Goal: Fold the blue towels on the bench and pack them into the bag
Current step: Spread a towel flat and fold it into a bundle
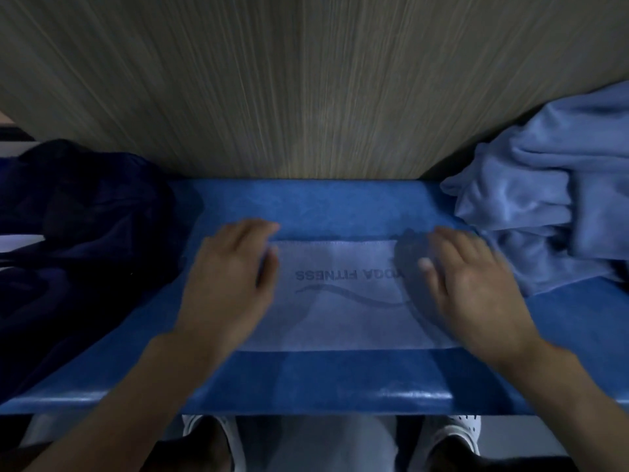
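Towel (pixel 340 301) nearest the person: where does it lie? asks one.

On the blue surface (pixel 306 379), just behind its near rim, the other answers. It is folded to a pale rectangle, and its lettering reads upside down from here. The left grip (pixel 231 277) lies flat on its left end and the right grip (pixel 476 287) on its right end. The fingers are straight and pressing, curled round nothing, though the right one is blurred.

How will it handle?

Probably light, soft and limp. The cloth looks thin and smooth and may slide on the glossy surface. It would likely sag if lifted by one corner, so taking both short ends, or slipping a palm beneath, seems safest.

And farther off?

A dark bag (pixel 85 233) slumps on the surface at the left. A rumpled pile of blue towels (pixel 551 206) sits at the right, just beside the right grip. Behind everything stands a wood-grain panel (pixel 306 80).
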The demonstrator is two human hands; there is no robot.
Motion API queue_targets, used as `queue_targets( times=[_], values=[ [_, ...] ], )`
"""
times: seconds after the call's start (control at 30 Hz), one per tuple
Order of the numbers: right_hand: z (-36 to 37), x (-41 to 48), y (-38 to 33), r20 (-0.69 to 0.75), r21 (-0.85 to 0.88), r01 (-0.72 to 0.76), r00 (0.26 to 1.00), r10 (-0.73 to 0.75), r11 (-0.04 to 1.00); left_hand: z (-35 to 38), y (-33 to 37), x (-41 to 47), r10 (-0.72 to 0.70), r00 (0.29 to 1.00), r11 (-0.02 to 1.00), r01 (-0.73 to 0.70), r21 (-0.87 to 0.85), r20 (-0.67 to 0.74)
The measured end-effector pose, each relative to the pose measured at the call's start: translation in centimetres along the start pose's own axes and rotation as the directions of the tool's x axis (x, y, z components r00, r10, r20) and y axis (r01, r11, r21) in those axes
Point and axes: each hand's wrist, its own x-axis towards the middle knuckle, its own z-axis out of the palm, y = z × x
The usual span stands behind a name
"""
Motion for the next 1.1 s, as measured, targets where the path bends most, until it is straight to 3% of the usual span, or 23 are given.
queue_targets(
  times=[0.1,0.23,0.57,0.7,0.83,0.97,1.1],
  values=[
    [0.8,-1.5,-1.0,0.196,-0.012,0.103,0.976,-0.099,0.995,1.4,1.6,-1.6,0.159,0.950,0.985,-0.173,0.028,0.268],
    [2.1,-2.1,-0.9,0.337,-0.067,0.120,0.937,-0.091,0.991,2.9,0.5,-2.9,0.080,0.882,0.970,-0.175,0.166,0.464],
    [1.1,-1.3,-0.5,0.412,-0.157,0.140,0.909,-0.064,0.978,2.5,0.4,-3.1,0.032,0.893,0.967,-0.141,0.211,0.449],
    [0.9,-0.6,-3.0,0.365,-0.013,0.140,0.922,-0.126,0.990,3.2,2.6,-2.5,0.128,0.902,0.963,-0.212,0.165,0.413],
    [1.9,-0.9,-3.4,0.392,-0.002,0.191,0.903,-0.175,0.982,4.3,1.6,-2.7,0.105,0.883,0.966,-0.200,0.164,0.457],
    [1.8,-0.8,-2.5,0.443,-0.040,0.188,0.884,-0.151,0.981,3.5,-0.1,-3.1,0.085,0.885,0.962,-0.192,0.193,0.457],
    [1.5,-0.8,-0.6,0.441,-0.098,0.086,0.897,-0.034,0.991,2.9,-1.6,-3.4,0.048,0.892,0.967,-0.154,0.203,0.449]
  ],
)
